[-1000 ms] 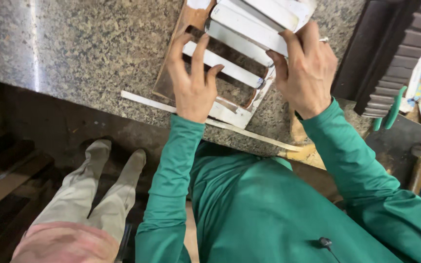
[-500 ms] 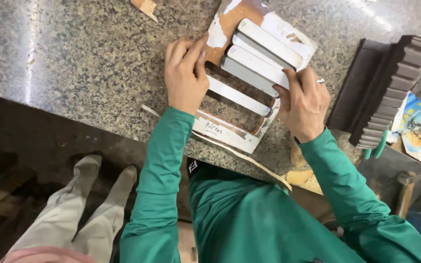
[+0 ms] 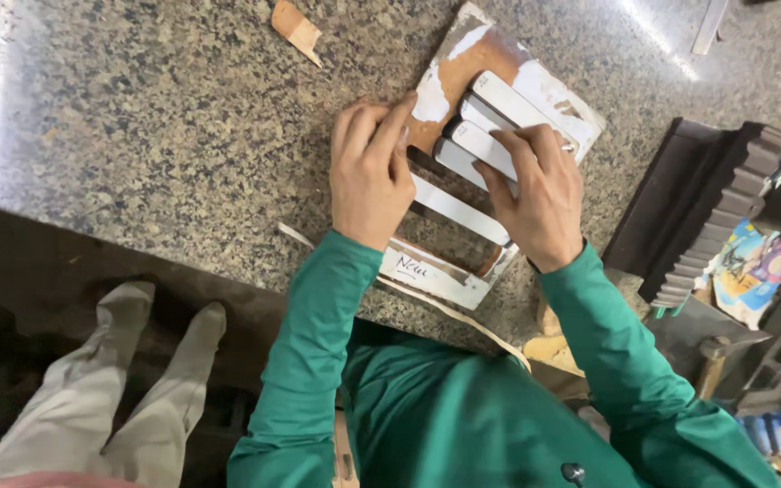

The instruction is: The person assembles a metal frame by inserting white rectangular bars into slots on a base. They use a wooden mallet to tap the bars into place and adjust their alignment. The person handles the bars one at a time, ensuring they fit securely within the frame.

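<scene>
Centre frame, our right hand (image 3: pixel 535 194) pinches a white slat (image 3: pixel 485 149) running upper-left to lower-right, while our left hand (image 3: pixel 371 172) presses flat on the brown board (image 3: pixel 463 77).

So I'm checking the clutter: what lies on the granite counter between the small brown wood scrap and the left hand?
Head view: bare speckled granite counter between wood scrap and left hand.

A brown board (image 3: pixel 490 63) patched white lies flat, white slats (image 3: pixel 485 145) laid across it.
</scene>
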